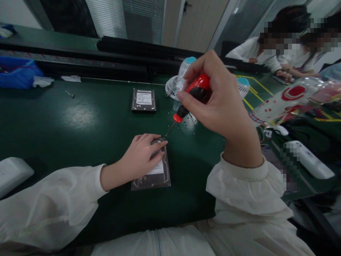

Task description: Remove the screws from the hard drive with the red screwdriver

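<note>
A hard drive (160,179) lies flat on the green table in front of me, its label partly covered. My left hand (142,154) rests on top of it with fingers stretched out across the upper half. My right hand (218,96) is closed around the handle of a red and black screwdriver (195,90). The screwdriver leans to the right, and its tip meets the drive's far right corner, close to my left fingertips. Whether a screw sits under the tip I cannot make out. Several small screws (186,124) are scattered on the table beyond the drive.
A second hard drive (144,100) lies farther back. White and blue plastic devices (173,85) stand behind my right hand. At right are a plastic bottle (282,99) and a white elongated case (310,160). A blue bag (18,73) sits far left. Two people (266,53) work at the far right.
</note>
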Demonstrator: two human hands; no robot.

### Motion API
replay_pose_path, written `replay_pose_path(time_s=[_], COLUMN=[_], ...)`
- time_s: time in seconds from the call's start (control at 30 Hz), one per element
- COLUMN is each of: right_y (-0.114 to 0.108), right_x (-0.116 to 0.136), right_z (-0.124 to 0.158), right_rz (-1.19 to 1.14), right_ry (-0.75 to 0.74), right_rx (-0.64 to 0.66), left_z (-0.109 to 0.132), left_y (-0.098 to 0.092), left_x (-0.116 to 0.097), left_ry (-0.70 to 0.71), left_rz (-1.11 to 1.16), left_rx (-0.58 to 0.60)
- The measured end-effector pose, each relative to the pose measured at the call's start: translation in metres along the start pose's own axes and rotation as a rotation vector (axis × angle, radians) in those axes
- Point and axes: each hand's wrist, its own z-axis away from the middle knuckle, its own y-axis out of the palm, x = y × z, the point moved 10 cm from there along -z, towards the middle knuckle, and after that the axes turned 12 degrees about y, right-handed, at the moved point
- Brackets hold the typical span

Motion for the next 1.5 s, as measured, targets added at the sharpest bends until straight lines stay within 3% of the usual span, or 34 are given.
replay_pose_path(time_s=[0.2, 0.7, 1.5], right_y=[0.0026, 0.001, 0.0049], right_x=[0.0011, 0.0049, -0.0019], right_z=[0.0012, 0.0006, 0.0009], right_rz=[0.022, -0.002, -0.009], right_ry=[0.032, -0.033, 0.024], right_rx=[0.06, 0.021, 0.048], left_z=[0.0002, 0.0, -0.0009], left_y=[0.0003, -0.0001, -0.0014], left_x=[0.0005, -0.0002, -0.0013], left_ry=[-0.001, 0.002, -0.002], left_rz=[0.0, -0.006, 0.001], left_rx=[0.005, 0.003, -0.005])
